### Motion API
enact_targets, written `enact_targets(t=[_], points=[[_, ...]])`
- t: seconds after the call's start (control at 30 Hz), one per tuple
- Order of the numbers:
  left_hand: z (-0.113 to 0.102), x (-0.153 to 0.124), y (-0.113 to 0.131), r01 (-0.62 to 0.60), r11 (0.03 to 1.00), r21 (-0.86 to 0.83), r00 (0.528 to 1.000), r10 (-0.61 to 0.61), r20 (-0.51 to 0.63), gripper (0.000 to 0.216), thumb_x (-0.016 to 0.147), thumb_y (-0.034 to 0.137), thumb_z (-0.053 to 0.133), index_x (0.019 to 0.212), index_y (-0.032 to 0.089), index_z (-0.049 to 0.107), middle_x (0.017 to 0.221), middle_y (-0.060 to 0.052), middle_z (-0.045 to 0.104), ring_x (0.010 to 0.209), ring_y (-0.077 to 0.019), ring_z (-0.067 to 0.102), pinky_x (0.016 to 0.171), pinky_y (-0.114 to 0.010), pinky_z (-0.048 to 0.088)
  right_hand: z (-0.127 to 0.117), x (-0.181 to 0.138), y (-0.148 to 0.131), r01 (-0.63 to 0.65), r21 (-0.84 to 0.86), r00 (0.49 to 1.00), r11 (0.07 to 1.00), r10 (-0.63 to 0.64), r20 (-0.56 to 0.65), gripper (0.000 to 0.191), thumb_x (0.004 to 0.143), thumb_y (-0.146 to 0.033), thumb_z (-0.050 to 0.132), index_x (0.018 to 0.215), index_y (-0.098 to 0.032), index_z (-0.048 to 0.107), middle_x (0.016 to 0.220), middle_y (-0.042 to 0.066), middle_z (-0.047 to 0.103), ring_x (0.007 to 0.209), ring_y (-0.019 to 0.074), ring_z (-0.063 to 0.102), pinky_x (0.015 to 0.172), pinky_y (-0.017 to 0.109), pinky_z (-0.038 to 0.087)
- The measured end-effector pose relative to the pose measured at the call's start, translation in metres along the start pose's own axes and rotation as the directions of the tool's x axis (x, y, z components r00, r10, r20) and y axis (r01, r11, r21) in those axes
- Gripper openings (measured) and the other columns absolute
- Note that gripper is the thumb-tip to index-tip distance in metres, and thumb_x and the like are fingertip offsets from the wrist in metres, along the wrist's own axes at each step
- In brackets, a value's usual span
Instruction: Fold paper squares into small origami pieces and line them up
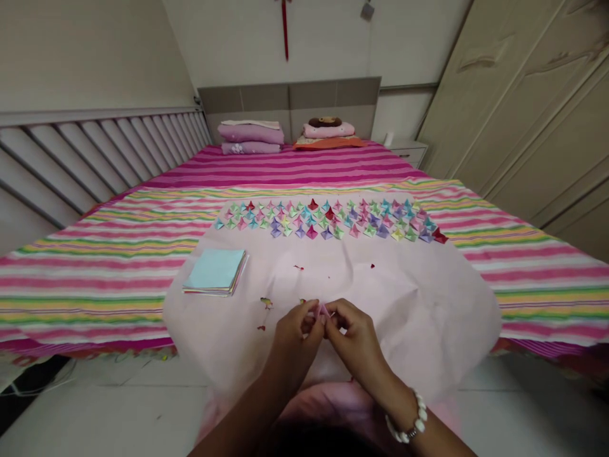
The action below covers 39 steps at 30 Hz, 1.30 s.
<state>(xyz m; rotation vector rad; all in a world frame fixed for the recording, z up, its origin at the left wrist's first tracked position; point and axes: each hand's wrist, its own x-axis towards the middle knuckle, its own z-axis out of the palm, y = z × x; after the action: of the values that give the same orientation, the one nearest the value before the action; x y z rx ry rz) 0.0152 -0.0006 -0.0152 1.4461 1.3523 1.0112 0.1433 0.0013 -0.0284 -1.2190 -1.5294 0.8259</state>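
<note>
Fingers [318,317] of both hands pinched on small pink paper piece [324,310], held just above pale sheet [428,298] at bed's near edge. Left hand [295,336], right hand [354,339] touching, close together for fine folding. Paper stack [216,271] near left. Folded shapes [328,219] rowed at sheet's far edge, well apart from hands.

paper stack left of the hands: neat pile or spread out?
Neat pile. The paper stack lies flat, edges nearly aligned, blue sheet on top.

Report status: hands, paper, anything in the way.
Left hand and right hand both pinching a small pink paper piece. Paper stack to the left. Folded shapes in rows beyond, apart.
</note>
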Motion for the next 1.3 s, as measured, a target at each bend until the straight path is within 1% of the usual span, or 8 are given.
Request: enact_targets(t=[0.2, 0.3, 0.43, 0.57, 0.7, 0.87, 1.03, 1.3], points=[[0.0, -0.001, -0.001, -0.016, 1.0, 0.021, 1.0, 0.016, 0.002, 0.03, 0.082, 0.023, 0.054, 0.111, 0.015, 0.057, 0.103, -0.011, 0.071, 0.089, -0.0218, 0.071, 0.076, -0.033, 0.058, 0.0, 0.001, -0.001, 0.014, 0.047, 1.0, 0.999, -0.013, -0.01, 0.009, 0.078, -0.017, 0.058, 0.079, -0.019, 0.067, 0.076, 0.001, 0.059, 0.055, 0.0105, 0.048, 0.05, 0.023, 0.038], [-0.003, -0.001, -0.003, -0.12, 0.989, 0.092, 0.992, 0.123, -0.03, 0.026, 0.083, 0.021, 0.053, 0.109, 0.017, 0.054, 0.11, -0.012, 0.067, 0.093, -0.0208, 0.069, 0.076, -0.034, 0.058, -0.001, 0.001, 0.002, -0.031, 0.104, 0.999, 0.994, 0.035, -0.041, 0.006, 0.077, -0.019, 0.06, 0.076, -0.019, 0.066, 0.069, 0.0, 0.057, 0.053, 0.0107, 0.048, 0.049, 0.023, 0.038], [-0.009, -0.002, -0.007, -0.468, 0.83, 0.304, 0.881, 0.466, 0.082, 0.023, 0.08, 0.007, 0.049, 0.096, 0.019, 0.06, 0.124, -0.011, 0.059, 0.118, -0.0216, 0.056, 0.094, -0.038, 0.05, -0.003, 0.003, 0.005, -0.19, 0.283, 0.981, 0.94, 0.194, 0.012, 0.006, 0.074, -0.022, 0.062, 0.077, -0.018, 0.063, 0.051, -0.004, 0.053, 0.045, 0.0105, 0.046, 0.046, 0.023, 0.036], [-0.014, -0.001, -0.01, -0.592, 0.714, 0.373, 0.802, 0.569, 0.182, 0.031, 0.077, 0.002, 0.053, 0.101, 0.019, 0.063, 0.116, -0.01, 0.063, 0.11, -0.0194, 0.06, 0.096, -0.036, 0.049, -0.007, 0.004, -0.001, -0.288, 0.408, 0.957, 0.866, 0.276, 0.09, 0.011, 0.07, -0.024, 0.065, 0.078, -0.017, 0.063, 0.047, -0.005, 0.055, 0.045, 0.0105, 0.049, 0.048, 0.023, 0.037], [-0.016, 0.001, -0.01, -0.578, 0.743, 0.339, 0.81, 0.571, 0.13, 0.022, 0.079, 0.009, 0.062, 0.098, 0.018, 0.066, 0.105, -0.008, 0.069, 0.101, -0.0187, 0.064, 0.089, -0.032, 0.053, -0.012, 0.006, -0.008, -0.348, 0.464, 0.937, 0.815, 0.297, 0.181, 0.021, 0.071, -0.033, 0.071, 0.081, -0.016, 0.066, 0.054, -0.002, 0.062, 0.05, 0.0115, 0.053, 0.052, 0.024, 0.041], [-0.019, 0.001, 0.0, -0.423, 0.892, 0.161, 0.905, 0.425, 0.022, 0.007, 0.078, 0.017, 0.066, 0.084, 0.02, 0.069, 0.091, -0.005, 0.071, 0.086, -0.0169, 0.067, 0.077, -0.029, 0.055, -0.019, 0.004, -0.01, -0.331, 0.448, 0.94, 0.83, 0.25, 0.231, 0.027, 0.08, -0.04, 0.064, 0.089, -0.015, 0.071, 0.052, -0.002, 0.057, 0.052, 0.0115, 0.05, 0.055, 0.025, 0.041], [-0.021, 0.0, 0.004, -0.306, 0.952, -0.004, 0.952, 0.306, -0.001, 0.006, 0.078, 0.023, 0.067, 0.081, 0.019, 0.071, 0.099, -0.007, 0.068, 0.097, -0.0191, 0.064, 0.08, -0.029, 0.054, -0.02, 0.0, -0.009, -0.306, 0.42, 0.937, 0.854, 0.193, 0.29, 0.03, 0.079, -0.04, 0.066, 0.098, -0.017, 0.072, 0.055, -0.002, 0.057, 0.055, 0.0125, 0.052, 0.057, 0.027, 0.042], [-0.019, 0.0, 0.006, -0.223, 0.962, -0.161, 0.974, 0.227, 0.008, 0.008, 0.078, 0.021, 0.065, 0.083, 0.019, 0.072, 0.099, -0.006, 0.065, 0.101, -0.0185, 0.06, 0.082, -0.027, 0.051, -0.019, -0.001, -0.01, -0.344, 0.46, 0.932, 0.819, 0.236, 0.276, 0.025, 0.069, -0.037, 0.076, 0.083, -0.017, 0.074, 0.057, -0.002, 0.061, 0.047, 0.0083, 0.048, 0.048, 0.023, 0.039]])
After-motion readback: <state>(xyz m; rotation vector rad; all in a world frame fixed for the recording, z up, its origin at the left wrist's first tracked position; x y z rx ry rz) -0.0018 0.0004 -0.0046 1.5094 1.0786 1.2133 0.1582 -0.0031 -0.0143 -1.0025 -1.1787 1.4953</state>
